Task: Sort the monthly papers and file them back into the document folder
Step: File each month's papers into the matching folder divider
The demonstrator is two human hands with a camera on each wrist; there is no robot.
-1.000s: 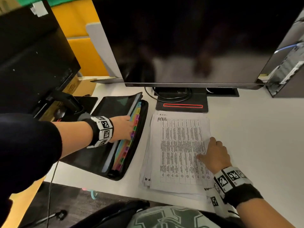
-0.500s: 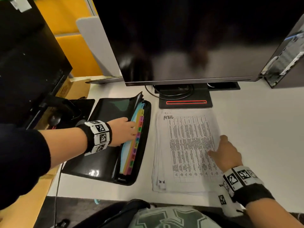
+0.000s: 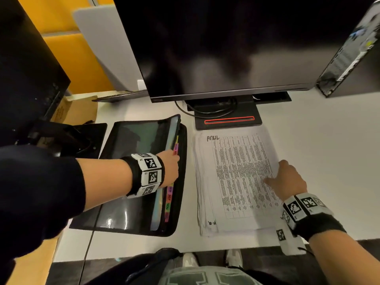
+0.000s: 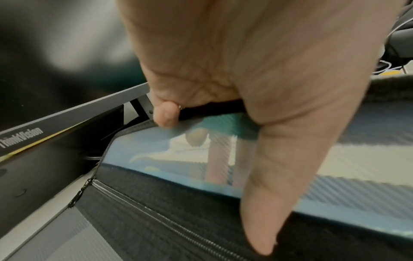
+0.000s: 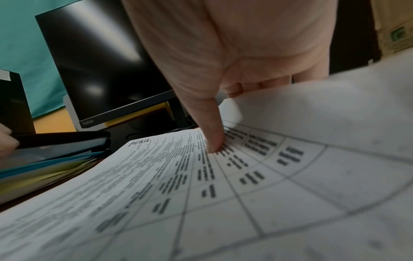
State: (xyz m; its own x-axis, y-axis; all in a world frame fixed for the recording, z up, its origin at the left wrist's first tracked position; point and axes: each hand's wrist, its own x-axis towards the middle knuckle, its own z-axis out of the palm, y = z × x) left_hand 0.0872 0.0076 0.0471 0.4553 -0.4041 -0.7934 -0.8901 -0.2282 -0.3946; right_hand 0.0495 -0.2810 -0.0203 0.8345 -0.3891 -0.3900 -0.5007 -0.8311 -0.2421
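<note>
A black zip document folder lies open on the left of the white desk, with coloured month tabs along its dividers. My left hand reaches into it and pinches a translucent blue divider: the thumb lies in front and fingers show through from behind. To the right lies a stack of printed papers; the top sheet is marked "APRIL". My right hand pinches that sheet at its right edge, thumb on top and fingers under the lifted paper.
A black monitor stands right behind the papers, its base and cable touching the stack's far end. A second dark screen and a cardboard box are at left, a computer tower at far right. Bare desk lies right of the papers.
My left hand has slid up along the tabs and deeper between the dividers. My right hand moved to the top sheet's right edge and slipped fingers under it, lifting that edge.
</note>
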